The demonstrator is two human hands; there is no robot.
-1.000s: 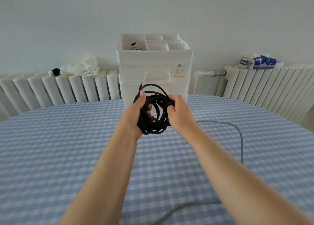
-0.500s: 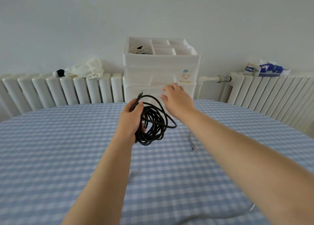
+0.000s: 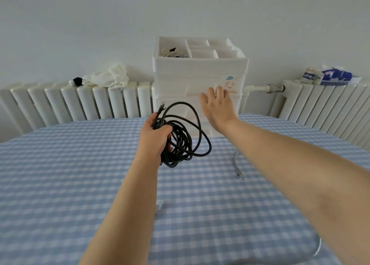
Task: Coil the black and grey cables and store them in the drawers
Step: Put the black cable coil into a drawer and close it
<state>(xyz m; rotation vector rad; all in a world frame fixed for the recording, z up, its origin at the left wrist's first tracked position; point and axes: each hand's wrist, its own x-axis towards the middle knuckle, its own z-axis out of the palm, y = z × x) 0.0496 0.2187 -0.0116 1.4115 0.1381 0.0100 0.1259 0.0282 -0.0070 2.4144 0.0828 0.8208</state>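
Left hand (image 3: 154, 136) grips black cable (image 3: 180, 140) coiled above the bench (image 3: 60, 174); right hand (image 3: 217, 108), fingers straight, reaches the drawers (image 3: 200, 80); grey cable (image 3: 238, 168) lies beside.

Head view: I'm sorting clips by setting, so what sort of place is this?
Probably a room in a home: a table with a blue checked cloth, white radiators along the wall, and a plastic drawer unit.

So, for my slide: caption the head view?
Left hand holds the coiled black cable; right hand reaches the drawers.
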